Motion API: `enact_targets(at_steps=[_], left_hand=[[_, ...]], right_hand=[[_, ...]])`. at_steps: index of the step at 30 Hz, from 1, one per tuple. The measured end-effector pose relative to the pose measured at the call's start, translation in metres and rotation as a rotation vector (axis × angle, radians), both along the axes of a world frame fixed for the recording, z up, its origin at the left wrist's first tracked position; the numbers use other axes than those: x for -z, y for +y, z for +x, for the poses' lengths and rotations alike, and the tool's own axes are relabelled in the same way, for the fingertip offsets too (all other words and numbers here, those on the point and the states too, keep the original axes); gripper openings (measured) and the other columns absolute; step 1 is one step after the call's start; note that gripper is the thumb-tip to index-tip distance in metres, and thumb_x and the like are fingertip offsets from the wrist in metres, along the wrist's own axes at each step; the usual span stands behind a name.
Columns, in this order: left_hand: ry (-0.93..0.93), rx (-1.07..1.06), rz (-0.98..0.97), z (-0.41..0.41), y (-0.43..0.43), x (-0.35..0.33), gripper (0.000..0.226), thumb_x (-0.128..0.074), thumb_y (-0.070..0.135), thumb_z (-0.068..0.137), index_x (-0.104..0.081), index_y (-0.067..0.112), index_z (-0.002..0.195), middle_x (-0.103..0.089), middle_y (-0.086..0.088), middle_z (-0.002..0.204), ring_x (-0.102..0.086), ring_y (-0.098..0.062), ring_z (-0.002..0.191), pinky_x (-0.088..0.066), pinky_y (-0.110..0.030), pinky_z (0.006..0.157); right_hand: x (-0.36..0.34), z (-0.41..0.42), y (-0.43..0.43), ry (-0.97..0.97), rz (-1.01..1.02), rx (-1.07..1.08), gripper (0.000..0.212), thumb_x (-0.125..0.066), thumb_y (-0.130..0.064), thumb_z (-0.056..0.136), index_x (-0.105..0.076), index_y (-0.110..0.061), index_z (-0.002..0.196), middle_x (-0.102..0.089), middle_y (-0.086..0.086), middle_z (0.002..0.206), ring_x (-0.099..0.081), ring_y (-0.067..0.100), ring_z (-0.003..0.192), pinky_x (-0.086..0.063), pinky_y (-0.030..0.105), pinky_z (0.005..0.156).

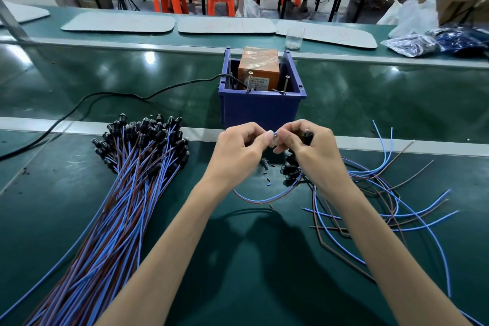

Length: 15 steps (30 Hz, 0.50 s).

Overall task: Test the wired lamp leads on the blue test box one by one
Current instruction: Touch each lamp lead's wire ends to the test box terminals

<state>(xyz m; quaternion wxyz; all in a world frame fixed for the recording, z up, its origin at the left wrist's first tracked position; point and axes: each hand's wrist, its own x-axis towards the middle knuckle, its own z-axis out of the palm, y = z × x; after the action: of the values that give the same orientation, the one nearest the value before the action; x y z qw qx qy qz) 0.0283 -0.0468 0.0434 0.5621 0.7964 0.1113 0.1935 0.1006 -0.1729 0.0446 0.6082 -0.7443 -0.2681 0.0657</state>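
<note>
The step in hand is readying one blue-and-brown wired lamp lead (260, 200): the left hand (238, 148) and right hand (309, 151) each pinch its blue end between thumb and forefinger, and its loop sags below the fingers. The blue plastic test box (260, 111) stands just beyond the fingertips. Next, I judge, the wire ends must touch its two upright metal pins (250, 82).

The test box (262, 110) is set centrally on the tabletop (238, 280). A bundle of leads (124, 193) is laid front-left of it, loose leads (391, 209) front-right.
</note>
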Motion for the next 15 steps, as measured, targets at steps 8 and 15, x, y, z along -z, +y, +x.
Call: enact_targets(at_steps=[8,15], left_hand=[[0.017,0.003,-0.087,-0.0027,0.0036,-0.0002,0.030,-0.057,0.022,0.096,-0.063,0.024,0.066,-0.041,0.008,0.054,-0.034,-0.014,0.059,-0.029,-0.025,0.056],[0.074,0.020,-0.038,-0.0016,0.0054,0.0036,0.030,-0.057,0.024,0.095,-0.064,0.025,0.066,-0.044,0.011,0.054,-0.036,-0.010,0.058,-0.031,-0.024,0.058]], right_hand=[[0.0003,0.0036,-0.0063,-0.021,-0.162,-0.070,0.020,-0.056,-0.013,0.096,-0.064,-0.016,0.079,-0.069,-0.008,0.071,-0.067,0.007,0.060,-0.052,0.027,0.067],[-0.0014,0.0032,-0.0055,-0.078,-0.140,-0.057,0.011,-0.061,-0.022,0.094,-0.071,-0.021,0.092,-0.064,-0.016,0.062,-0.057,0.000,0.054,-0.042,0.015,0.060]])
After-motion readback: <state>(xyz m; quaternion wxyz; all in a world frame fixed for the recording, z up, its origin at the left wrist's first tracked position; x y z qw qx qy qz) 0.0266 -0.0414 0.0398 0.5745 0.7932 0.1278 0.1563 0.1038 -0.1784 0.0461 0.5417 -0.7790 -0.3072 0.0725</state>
